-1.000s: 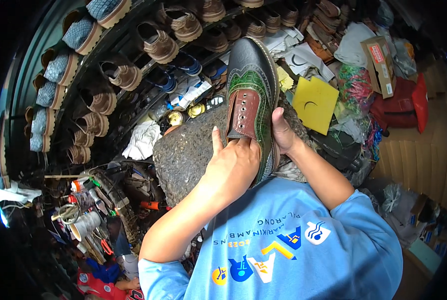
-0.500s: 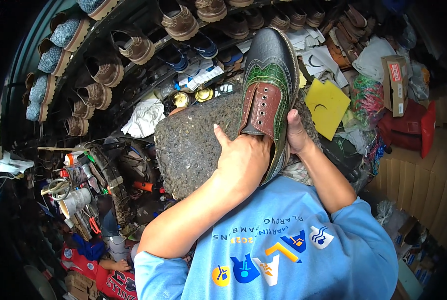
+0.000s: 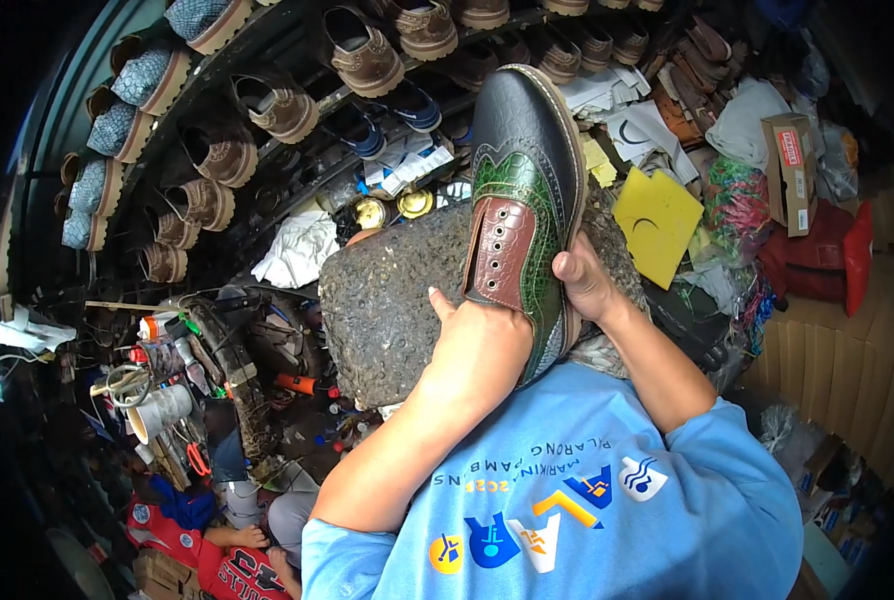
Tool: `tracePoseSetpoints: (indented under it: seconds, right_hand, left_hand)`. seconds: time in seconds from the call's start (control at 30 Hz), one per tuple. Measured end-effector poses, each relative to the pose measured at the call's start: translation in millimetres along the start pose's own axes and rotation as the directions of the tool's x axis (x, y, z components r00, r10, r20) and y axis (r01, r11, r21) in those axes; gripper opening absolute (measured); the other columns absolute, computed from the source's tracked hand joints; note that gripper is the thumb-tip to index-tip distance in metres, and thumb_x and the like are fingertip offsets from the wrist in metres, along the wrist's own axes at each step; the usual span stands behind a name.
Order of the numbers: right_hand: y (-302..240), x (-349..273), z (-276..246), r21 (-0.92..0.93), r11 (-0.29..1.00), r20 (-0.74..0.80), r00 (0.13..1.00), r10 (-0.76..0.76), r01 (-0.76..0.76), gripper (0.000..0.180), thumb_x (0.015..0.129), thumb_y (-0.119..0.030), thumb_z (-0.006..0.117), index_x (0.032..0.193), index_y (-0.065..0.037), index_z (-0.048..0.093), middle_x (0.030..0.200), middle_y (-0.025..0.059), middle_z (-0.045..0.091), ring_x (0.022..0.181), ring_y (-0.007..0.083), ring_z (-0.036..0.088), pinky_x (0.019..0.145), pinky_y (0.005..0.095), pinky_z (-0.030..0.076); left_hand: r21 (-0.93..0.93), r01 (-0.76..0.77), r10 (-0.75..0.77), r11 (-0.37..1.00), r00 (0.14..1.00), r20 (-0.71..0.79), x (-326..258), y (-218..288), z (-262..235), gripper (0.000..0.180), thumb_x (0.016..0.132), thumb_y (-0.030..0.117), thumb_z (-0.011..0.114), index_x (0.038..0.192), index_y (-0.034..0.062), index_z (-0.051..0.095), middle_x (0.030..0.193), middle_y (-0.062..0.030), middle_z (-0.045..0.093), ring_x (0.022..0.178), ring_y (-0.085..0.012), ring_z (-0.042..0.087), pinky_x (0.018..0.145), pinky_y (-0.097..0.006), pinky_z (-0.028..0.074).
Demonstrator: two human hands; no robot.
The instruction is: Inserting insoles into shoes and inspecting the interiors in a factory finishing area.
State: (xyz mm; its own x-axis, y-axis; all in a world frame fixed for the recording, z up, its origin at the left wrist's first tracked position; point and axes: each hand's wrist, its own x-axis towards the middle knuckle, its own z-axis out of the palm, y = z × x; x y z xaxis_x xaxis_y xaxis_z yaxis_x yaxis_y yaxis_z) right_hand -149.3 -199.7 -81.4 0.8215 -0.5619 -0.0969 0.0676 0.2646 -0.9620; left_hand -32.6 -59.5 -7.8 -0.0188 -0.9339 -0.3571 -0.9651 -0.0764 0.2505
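Note:
A dress shoe (image 3: 517, 215) with a black toe, green crocodile-patterned parts and a brown laceless eyelet panel is held up, its toe pointing away from me. My left hand (image 3: 477, 345) reaches into its opening; the fingers are hidden inside and the thumb sticks out at the left. Against the shoe's right side, near the sole edge, my right hand (image 3: 589, 280) grips it with the thumb up; its other fingers are partly hidden behind the shoe. Below and behind the shoe lies a large dark rough stone block (image 3: 392, 300).
Brown shoes (image 3: 362, 50) and scaly grey-blue shoes (image 3: 147, 80) line the curved racks. Tools and a white cup (image 3: 157, 412) clutter the left. Yellow foam sheet (image 3: 659, 225), cardboard box (image 3: 789, 175) and red bag (image 3: 817, 265) lie right. Another person in red (image 3: 242, 570) sits at lower left.
The shoe has turned about its length, showing more of its right side and sole edge. My left hand sits deeper in the opening. My right hand has shifted slightly with the shoe.

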Motion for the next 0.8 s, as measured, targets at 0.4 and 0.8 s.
tracePoseSetpoints:
  seconds: [0.4,0.8]
  right_hand:
    - [21,4,-8,0.268,0.963,0.076,0.996,-0.035,0.013,0.115,0.078,-0.084,0.064,0.149,0.004,0.047,0.142,0.0131,0.061,0.129,0.0201,0.059,0.110,0.0375,0.050]
    - [-25,10,-93,0.710,0.691,0.089,0.956,-0.279,0.135,0.144,0.055,-0.084,0.082,0.162,-0.007,0.025,0.157,0.0415,0.030,0.140,0.0552,0.044,0.117,0.0683,0.035]
  left_hand:
    - [-0.297,-0.108,0.094,0.949,0.994,-0.060,-15,-16,-33,0.029,0.090,0.003,0.056,0.117,-0.0043,0.063,0.101,-0.0266,0.072,0.096,-0.0439,0.072,0.115,-0.072,0.033]
    - [-0.497,-0.008,-0.332,0.867,0.734,-0.592,-70,-59,7,0.026,0.095,-0.008,0.060,0.117,0.0006,0.072,0.080,-0.0095,0.062,0.070,-0.0205,0.061,0.067,-0.031,0.050]
